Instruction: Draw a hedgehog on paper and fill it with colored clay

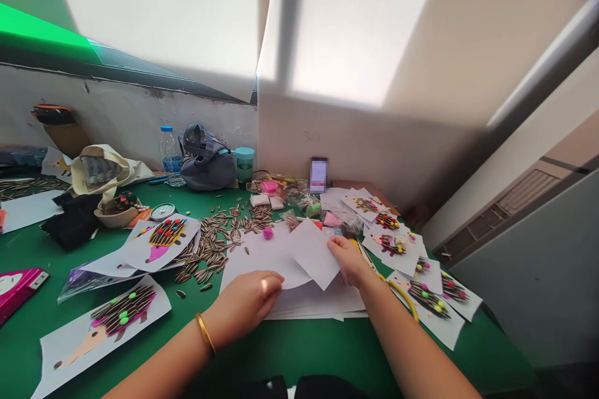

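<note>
A white paper sheet (312, 254) is pinched by the right hand (350, 260); the curled left hand (243, 302) is laid on the paper stack (318, 302), its grip unclear; sunflower seeds (213, 249) are scattered beyond the stack.

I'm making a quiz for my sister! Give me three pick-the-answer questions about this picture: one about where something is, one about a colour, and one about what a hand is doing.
1. Where is the plastic water bottle?
A. On the floor
B. At the back of the table, by the wall
C. On a chair

2. What colour is the table top?
A. Green
B. Red
C. Yellow

3. What is the right hand doing?
A. Waving in the air
B. Holding the bottle
C. Pinching a white paper sheet

Answers:
1. B, because it stands near the wall beside a grey bag.
2. A, because the bare parts between the papers are green.
3. C, because its fingers grip the edge of the sheet.
</note>
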A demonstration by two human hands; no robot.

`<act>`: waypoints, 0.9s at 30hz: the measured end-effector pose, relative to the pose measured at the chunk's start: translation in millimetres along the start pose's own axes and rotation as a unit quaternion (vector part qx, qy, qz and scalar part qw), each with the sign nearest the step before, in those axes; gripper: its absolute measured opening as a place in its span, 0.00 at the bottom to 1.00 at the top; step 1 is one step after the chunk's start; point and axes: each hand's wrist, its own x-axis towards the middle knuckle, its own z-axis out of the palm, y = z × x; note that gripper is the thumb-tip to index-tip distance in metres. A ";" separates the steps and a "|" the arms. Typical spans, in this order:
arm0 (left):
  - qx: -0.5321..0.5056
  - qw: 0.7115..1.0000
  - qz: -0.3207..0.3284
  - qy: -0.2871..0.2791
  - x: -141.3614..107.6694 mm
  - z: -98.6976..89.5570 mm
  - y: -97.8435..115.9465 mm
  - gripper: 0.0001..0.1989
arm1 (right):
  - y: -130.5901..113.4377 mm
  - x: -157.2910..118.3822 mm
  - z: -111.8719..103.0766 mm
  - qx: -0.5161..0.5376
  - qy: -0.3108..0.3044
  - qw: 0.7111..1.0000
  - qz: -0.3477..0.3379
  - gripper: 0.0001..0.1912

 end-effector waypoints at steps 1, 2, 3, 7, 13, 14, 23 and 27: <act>-0.042 0.999 -0.003 0.005 -0.4 -6.5 0.1 0.10 | -0.1 -1.1 -3.6 -0.003 0.010 1.000 -0.008 0.21; -0.090 0.996 -0.010 0.019 -0.8 -13.3 -0.4 0.09 | -0.3 -2.7 -7.0 -0.007 0.020 1.000 -0.016 0.21; -0.142 0.989 -0.030 0.030 -1.3 -20.2 -1.7 0.07 | -0.5 -4.4 -10.3 -0.009 0.030 0.999 -0.025 0.21; -0.372 0.912 -0.137 0.102 -2.8 -46.2 -17.0 0.06 | -4.2 -8.0 -23.4 -0.010 0.068 0.996 -0.060 0.22; -0.689 0.665 -0.179 0.225 0.1 -64.2 -41.0 0.08 | -8.3 -11.2 -34.0 -0.043 0.075 0.993 -0.081 0.24; -0.710 0.642 -0.181 0.225 1.2 -63.7 -42.1 0.09 | -7.2 -13.7 -32.4 -0.060 0.062 0.993 -0.080 0.23; -0.769 0.584 -0.164 0.204 23.1 -51.1 -25.5 0.11 | -8.8 -43.1 19.4 -0.301 0.034 0.918 -0.255 0.13; -0.733 0.638 -0.160 0.172 37.0 -42.9 -8.0 0.10 | -27.2 -56.1 35.6 -0.113 -0.059 0.968 -0.215 0.25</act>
